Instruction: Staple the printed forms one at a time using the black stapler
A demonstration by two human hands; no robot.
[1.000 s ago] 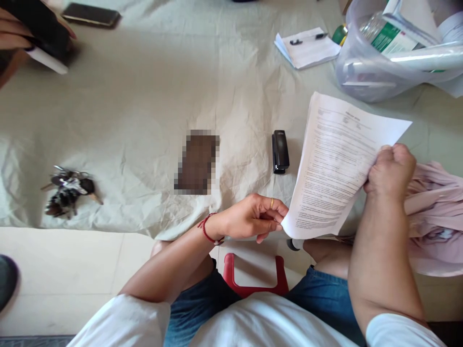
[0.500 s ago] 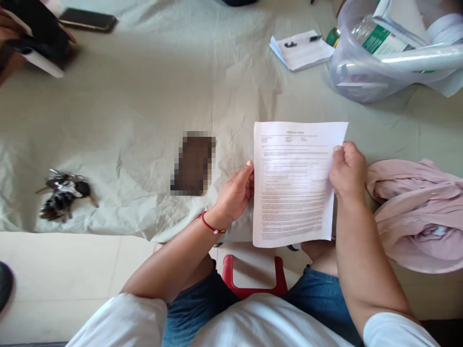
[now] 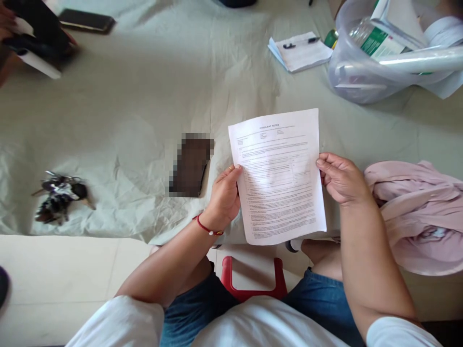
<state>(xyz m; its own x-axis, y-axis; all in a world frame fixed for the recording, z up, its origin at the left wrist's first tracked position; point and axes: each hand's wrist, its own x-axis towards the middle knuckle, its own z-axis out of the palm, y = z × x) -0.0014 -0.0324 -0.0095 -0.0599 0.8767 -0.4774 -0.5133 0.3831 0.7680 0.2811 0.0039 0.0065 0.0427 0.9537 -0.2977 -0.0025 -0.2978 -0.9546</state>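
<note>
A printed sheet of paper (image 3: 277, 178) is held up over the table's near edge, tilted a little to the left, its text facing me. My left hand (image 3: 226, 195) pinches its left edge, thumb on the front and the other fingers behind. On the opposite edge, my right hand (image 3: 340, 176) grips the paper between thumb and curled fingers. A dark, pixelated flat object (image 3: 190, 166) lies on the cloth left of my left hand.
Keys (image 3: 65, 195) lie at the left on the greenish tablecloth (image 3: 144, 96). A phone (image 3: 87, 20) is at the far left, near another person's hand (image 3: 7, 24). Folded papers (image 3: 302, 55) with a pen stand by a clear plastic tub (image 3: 361, 86). Pink cloth (image 3: 423, 207) fills the right side.
The sheet has shifted left and turned slightly counterclockwise. Both hands moved with it; the left went left, and the right hand's grip on the edge has changed.
</note>
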